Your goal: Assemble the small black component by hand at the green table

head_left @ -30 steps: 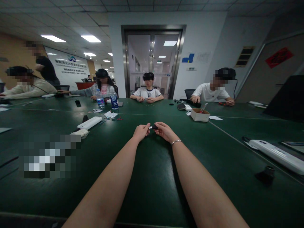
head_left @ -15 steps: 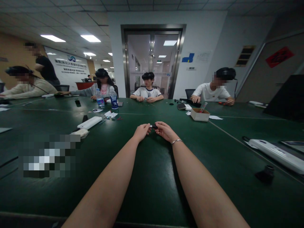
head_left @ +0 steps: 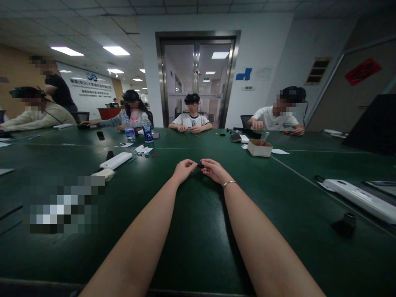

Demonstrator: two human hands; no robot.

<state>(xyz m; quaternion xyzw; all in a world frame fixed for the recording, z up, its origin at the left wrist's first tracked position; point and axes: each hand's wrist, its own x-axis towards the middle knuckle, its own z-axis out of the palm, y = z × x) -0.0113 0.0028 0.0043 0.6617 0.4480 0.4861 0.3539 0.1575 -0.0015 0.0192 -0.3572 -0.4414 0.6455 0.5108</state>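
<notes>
Both my hands meet above the green table [head_left: 198, 231], at the middle of the view. Between them is a small black stick-like object [head_left: 200, 165], too small to identify. My left hand [head_left: 184, 170] is closed, thumb and fingers pinching at its left end. My right hand [head_left: 213, 170] grips the right end with bent fingertips. Fingers cover much of the object, and no silver part of it shows now.
An open box [head_left: 260, 148] stands ahead to the right. Two bottles [head_left: 147, 130] [head_left: 129, 130] are ahead to the left, near paper scraps [head_left: 144, 149]. White devices lie left [head_left: 116, 161] and right [head_left: 360, 199], with a black object [head_left: 345, 225] nearer. Several people sit opposite.
The silver end seen between my fingers earlier is now out of sight, and only black shows. My left fingers have shifted slightly toward the right hand. A co-worker's hand at right has lifted.
</notes>
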